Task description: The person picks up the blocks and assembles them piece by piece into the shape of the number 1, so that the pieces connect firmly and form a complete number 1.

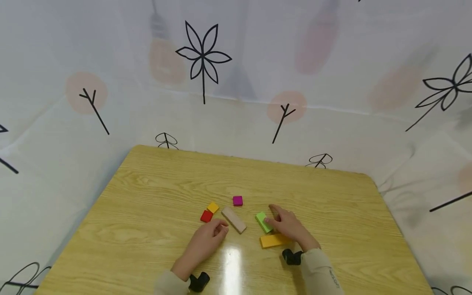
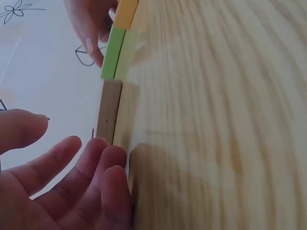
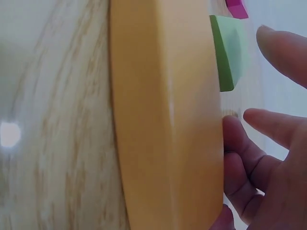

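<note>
My left hand rests low over the table with loosely bent fingers, near the plain wooden block; the left wrist view shows nothing in its grasp. My right hand is over the table, beside the light green block. From the head its thumb overlaps that block's edge, but in the right wrist view thumb and block look apart. Under its wrist lies a long orange-yellow block, partly covered from above; it fills the middle of the right wrist view, with the curled lower fingers close to its side.
A red square piece and a yellow one lie side by side beyond my left hand. Farther back is a magenta square piece. A patterned white cloth hangs behind the wood-grain table.
</note>
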`<control>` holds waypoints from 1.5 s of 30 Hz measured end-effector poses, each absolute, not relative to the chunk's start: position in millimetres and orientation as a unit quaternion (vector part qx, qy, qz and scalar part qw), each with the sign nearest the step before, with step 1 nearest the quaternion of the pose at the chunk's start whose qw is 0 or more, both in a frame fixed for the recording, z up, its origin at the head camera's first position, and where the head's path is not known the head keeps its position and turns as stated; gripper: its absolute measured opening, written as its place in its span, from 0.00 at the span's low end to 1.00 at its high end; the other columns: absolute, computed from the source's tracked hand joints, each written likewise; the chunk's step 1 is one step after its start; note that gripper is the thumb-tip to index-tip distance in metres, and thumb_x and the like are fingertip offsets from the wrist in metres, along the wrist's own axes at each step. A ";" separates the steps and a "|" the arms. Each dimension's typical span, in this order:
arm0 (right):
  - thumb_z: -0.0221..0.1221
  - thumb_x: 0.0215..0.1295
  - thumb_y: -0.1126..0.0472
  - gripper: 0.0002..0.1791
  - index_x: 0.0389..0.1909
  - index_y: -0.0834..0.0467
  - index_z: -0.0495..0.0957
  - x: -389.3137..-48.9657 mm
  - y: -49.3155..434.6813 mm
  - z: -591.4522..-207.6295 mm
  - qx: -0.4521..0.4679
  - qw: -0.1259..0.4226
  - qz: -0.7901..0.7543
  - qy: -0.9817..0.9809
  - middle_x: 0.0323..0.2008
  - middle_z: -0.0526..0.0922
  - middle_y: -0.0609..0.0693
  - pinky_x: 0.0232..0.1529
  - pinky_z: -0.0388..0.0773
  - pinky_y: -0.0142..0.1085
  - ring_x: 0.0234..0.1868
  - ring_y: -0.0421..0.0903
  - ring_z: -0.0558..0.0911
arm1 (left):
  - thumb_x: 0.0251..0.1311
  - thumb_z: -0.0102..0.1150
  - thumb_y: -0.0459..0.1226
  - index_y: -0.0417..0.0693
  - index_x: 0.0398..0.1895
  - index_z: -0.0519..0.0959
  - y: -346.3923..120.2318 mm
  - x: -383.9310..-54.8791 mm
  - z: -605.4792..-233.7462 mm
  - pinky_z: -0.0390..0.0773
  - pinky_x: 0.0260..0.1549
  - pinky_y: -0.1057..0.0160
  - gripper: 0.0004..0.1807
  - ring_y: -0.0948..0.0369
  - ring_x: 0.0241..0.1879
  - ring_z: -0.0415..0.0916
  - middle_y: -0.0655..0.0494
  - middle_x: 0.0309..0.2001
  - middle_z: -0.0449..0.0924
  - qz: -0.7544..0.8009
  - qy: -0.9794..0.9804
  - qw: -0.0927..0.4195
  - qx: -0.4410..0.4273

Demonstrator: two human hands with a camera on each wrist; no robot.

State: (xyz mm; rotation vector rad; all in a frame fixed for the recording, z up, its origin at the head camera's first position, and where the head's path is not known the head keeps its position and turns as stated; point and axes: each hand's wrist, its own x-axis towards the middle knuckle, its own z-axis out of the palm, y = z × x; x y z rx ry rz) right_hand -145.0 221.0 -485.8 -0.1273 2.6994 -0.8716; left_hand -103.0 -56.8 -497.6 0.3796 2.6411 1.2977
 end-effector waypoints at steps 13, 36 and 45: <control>0.59 0.53 0.44 0.39 0.64 0.54 0.59 -152.3 217.5 -481.9 -0.054 0.171 -0.314 0.932 0.25 0.71 0.48 0.25 0.63 0.35 0.25 0.44 0.68 | 0.59 0.50 0.49 0.54 0.58 0.67 -23.4 -105.5 -496.0 0.66 0.24 0.68 0.24 0.71 0.25 0.66 0.71 0.28 0.70 0.394 0.898 0.103 0.167; 0.63 0.46 0.40 0.44 0.64 0.52 0.59 -154.9 210.8 -480.9 -0.062 0.172 -0.274 0.944 0.24 0.70 0.45 0.32 0.57 0.41 0.30 0.45 0.65 | 0.58 0.49 0.51 0.60 0.56 0.68 -5.8 -103.7 -487.9 0.67 0.20 0.60 0.22 0.59 0.32 0.70 0.53 0.42 0.71 0.264 0.942 0.113 0.172; 0.63 0.46 0.41 0.44 0.64 0.52 0.58 -155.1 210.9 -483.1 -0.057 0.174 -0.276 0.944 0.24 0.70 0.45 0.32 0.57 0.41 0.30 0.45 0.65 | 0.57 0.51 0.51 0.61 0.52 0.69 -7.8 -101.0 -487.5 0.63 0.19 0.61 0.20 0.60 0.31 0.66 0.55 0.39 0.68 0.270 0.939 0.123 0.172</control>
